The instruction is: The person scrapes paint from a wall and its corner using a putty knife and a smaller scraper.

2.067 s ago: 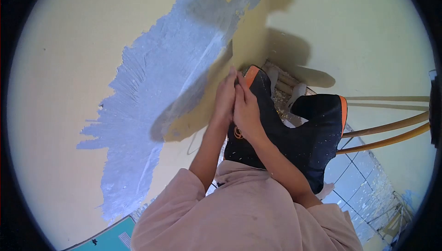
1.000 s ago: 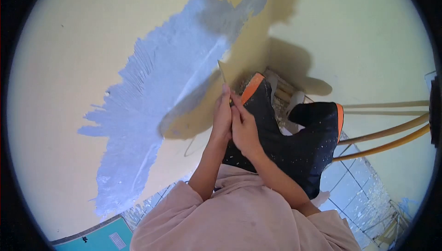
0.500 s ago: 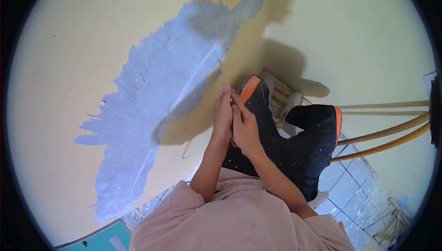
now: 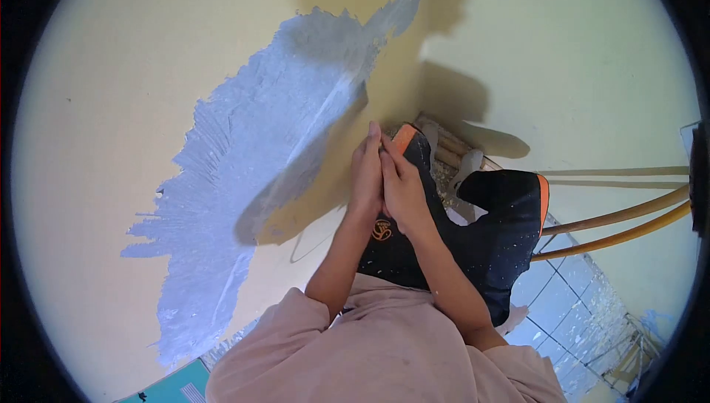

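Note:
My left hand (image 4: 367,175) and my right hand (image 4: 404,190) are pressed together in front of me, thumbs pointing toward the wall corner. Their fingers are closed, and whatever lies between the palms is hidden. To their left is a cream painted wall (image 4: 96,144) with a large ragged bare patch (image 4: 251,137), grey-blue with a jagged outline. A shadow of my arms falls across the patch's lower right. Behind the hands are dark trousers (image 4: 473,248) with orange cuffs, speckled with pale flakes.
Tiled floor (image 4: 551,292) with pale flakes lies at the right. Two orange-brown curved tubes (image 4: 614,218) run from my legs to a dark object (image 4: 699,181) at the right edge. A teal printed item (image 4: 170,388) lies at lower left. The wall corner stands ahead.
My joined hands have shifted slightly right, away from the bare patch. A thin tip and a yellow bit seen at the hands before are now out of sight. An orange trouser logo shows.

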`<action>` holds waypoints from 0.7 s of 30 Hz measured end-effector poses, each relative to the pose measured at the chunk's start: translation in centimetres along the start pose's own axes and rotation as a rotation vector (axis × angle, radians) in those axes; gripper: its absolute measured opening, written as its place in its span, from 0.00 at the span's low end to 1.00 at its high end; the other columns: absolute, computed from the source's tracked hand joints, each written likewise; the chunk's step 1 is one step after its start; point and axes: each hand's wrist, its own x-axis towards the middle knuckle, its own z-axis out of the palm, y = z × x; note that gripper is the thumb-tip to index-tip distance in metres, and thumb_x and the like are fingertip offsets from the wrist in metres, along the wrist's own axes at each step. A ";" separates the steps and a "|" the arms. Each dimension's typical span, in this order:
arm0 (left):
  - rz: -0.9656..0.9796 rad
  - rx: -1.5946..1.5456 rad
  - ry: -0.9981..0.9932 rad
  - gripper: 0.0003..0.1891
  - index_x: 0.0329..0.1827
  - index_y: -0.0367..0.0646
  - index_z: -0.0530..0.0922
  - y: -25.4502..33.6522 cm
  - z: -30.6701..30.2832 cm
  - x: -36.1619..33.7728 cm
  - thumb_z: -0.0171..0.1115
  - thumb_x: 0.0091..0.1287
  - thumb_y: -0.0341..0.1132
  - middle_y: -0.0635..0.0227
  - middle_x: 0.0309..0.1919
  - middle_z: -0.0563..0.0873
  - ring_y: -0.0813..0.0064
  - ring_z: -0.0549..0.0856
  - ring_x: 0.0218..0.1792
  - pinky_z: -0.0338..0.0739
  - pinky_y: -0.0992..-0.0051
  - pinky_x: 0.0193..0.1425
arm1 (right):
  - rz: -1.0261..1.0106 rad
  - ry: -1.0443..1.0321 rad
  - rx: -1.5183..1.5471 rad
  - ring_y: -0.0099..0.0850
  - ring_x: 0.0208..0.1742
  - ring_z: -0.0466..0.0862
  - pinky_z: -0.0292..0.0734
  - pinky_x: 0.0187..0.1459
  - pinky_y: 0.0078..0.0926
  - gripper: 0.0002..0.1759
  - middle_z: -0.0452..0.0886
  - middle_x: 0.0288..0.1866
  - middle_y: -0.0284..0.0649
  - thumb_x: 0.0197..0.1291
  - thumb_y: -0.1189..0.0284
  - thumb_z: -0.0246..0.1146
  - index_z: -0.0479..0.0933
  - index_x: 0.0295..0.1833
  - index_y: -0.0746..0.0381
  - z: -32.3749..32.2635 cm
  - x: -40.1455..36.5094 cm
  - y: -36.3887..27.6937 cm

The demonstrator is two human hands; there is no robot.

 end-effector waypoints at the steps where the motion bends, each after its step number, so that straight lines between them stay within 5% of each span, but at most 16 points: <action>1: 0.068 -0.061 0.086 0.25 0.37 0.36 0.73 -0.2 0.6 -0.1 0.50 0.67 0.55 0.71 0.28 0.75 0.80 0.74 0.31 0.70 0.76 0.35 | -0.145 0.017 -0.039 0.42 0.55 0.78 0.69 0.54 0.26 0.21 0.77 0.51 0.57 0.67 0.67 0.46 0.67 0.63 0.62 -0.2 0.2 0.5; 4: 0.036 -0.045 0.020 0.24 0.41 0.38 0.77 0.9 0.6 0.7 0.53 0.66 0.55 0.71 0.30 0.78 0.80 0.75 0.31 0.70 0.77 0.34 | -0.282 0.068 -0.097 0.38 0.49 0.81 0.71 0.49 0.26 0.21 0.79 0.47 0.57 0.67 0.67 0.46 0.67 0.63 0.63 0.6 1.5 0.3; 5: -0.014 0.064 -0.077 0.27 0.44 0.33 0.75 1.5 0.2 1.7 0.50 0.68 0.55 0.67 0.33 0.77 0.79 0.76 0.32 0.72 0.76 0.35 | -0.066 0.027 -0.103 0.38 0.48 0.81 0.71 0.49 0.27 0.21 0.79 0.46 0.56 0.67 0.67 0.46 0.67 0.63 0.63 0.0 2.2 -0.2; 8: 0.000 0.080 -0.078 0.26 0.41 0.35 0.75 1.4 1.7 1.5 0.50 0.68 0.55 0.68 0.31 0.77 0.80 0.75 0.32 0.72 0.76 0.32 | 0.108 0.023 0.002 0.43 0.51 0.80 0.71 0.51 0.27 0.21 0.78 0.48 0.57 0.67 0.67 0.46 0.66 0.63 0.62 -1.3 2.1 -2.3; 9: 0.003 0.079 -0.082 0.26 0.41 0.35 0.75 1.7 2.2 0.8 0.50 0.68 0.55 0.68 0.31 0.77 0.80 0.75 0.32 0.72 0.76 0.32 | -0.172 0.044 -0.052 0.42 0.51 0.80 0.71 0.50 0.27 0.21 0.78 0.48 0.57 0.67 0.67 0.46 0.66 0.63 0.62 -1.5 1.8 -0.2; 12: 0.061 -0.139 0.038 0.24 0.38 0.37 0.74 2.0 3.0 0.7 0.50 0.68 0.54 0.70 0.27 0.75 0.81 0.73 0.29 0.69 0.78 0.30 | -0.195 0.039 -0.218 0.38 0.48 0.81 0.71 0.49 0.25 0.22 0.79 0.46 0.56 0.67 0.67 0.46 0.66 0.63 0.64 -1.1 2.6 -0.2; 14: -0.008 -0.003 -0.120 0.24 0.42 0.37 0.74 2.2 2.4 3.5 0.51 0.67 0.54 0.70 0.31 0.76 0.82 0.73 0.30 0.70 0.79 0.30 | -0.119 0.043 -0.156 0.38 0.50 0.81 0.71 0.50 0.26 0.21 0.79 0.48 0.56 0.67 0.67 0.46 0.66 0.63 0.63 -1.2 4.2 -1.3; 16: -0.010 -0.010 -0.072 0.24 0.41 0.38 0.74 1.6 3.3 2.4 0.51 0.67 0.54 0.71 0.30 0.75 0.82 0.73 0.29 0.70 0.79 0.30 | -0.026 0.039 0.022 0.45 0.54 0.78 0.70 0.53 0.29 0.21 0.77 0.51 0.58 0.67 0.66 0.46 0.67 0.62 0.63 -2.2 4.4 -1.9; 20: 0.048 -0.146 -0.054 0.23 0.39 0.38 0.74 1.9 3.5 1.9 0.51 0.68 0.53 0.72 0.28 0.75 0.82 0.74 0.28 0.70 0.78 0.29 | -0.132 0.022 -0.210 0.37 0.38 0.82 0.72 0.43 0.26 0.22 0.80 0.39 0.55 0.67 0.66 0.45 0.67 0.62 0.65 -1.9 3.2 -1.5; 21: 0.051 -0.023 -0.090 0.23 0.38 0.38 0.73 2.5 3.5 3.2 0.50 0.68 0.54 0.71 0.28 0.75 0.80 0.74 0.28 0.70 0.77 0.29 | -0.291 0.130 -0.208 0.35 0.36 0.81 0.72 0.43 0.26 0.22 0.80 0.37 0.54 0.67 0.66 0.45 0.67 0.62 0.64 -1.4 5.4 -0.1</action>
